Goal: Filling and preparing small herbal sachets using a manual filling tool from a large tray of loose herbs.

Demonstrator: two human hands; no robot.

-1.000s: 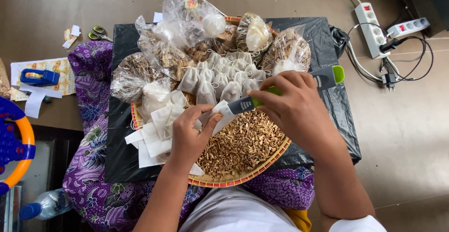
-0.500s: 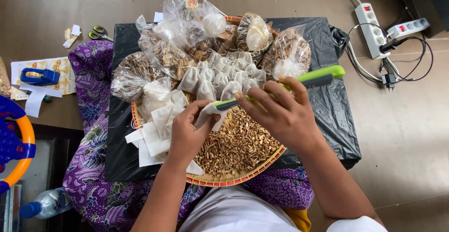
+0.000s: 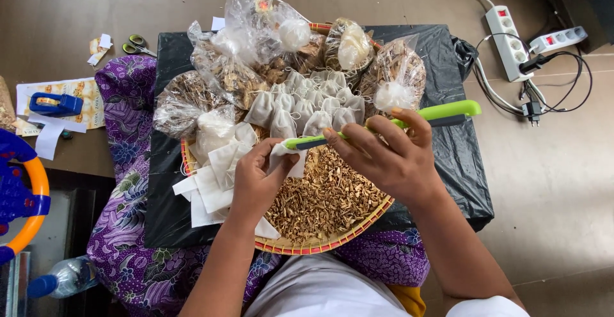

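My left hand [image 3: 257,181] pinches a small white cloth pouch [image 3: 286,159] over a round woven tray [image 3: 332,243]. My right hand [image 3: 389,157] holds green tongs [image 3: 441,112] shut, their tips at the mouth of the pouch. A heap of dried brown herb pieces [image 3: 323,195] fills the near half of the tray. Several filled white pouches [image 3: 307,103] stand in rows at the tray's far side. A stack of flat empty pouches [image 3: 214,176] lies at its left edge.
Clear plastic bags of dried herbs [image 3: 224,74] crowd the back of the tray, which sits on a black plastic sheet [image 3: 457,157] over purple patterned cloth [image 3: 125,163]. Power strips [image 3: 508,36] and cables lie right. Scissors [image 3: 137,43] and a blue tape dispenser [image 3: 56,104] lie left.
The right hand has swung the tongs from a steep tilt to nearly level, with their tips brought up to the pouch mouth. The left hand has kept its hold on the pouch.
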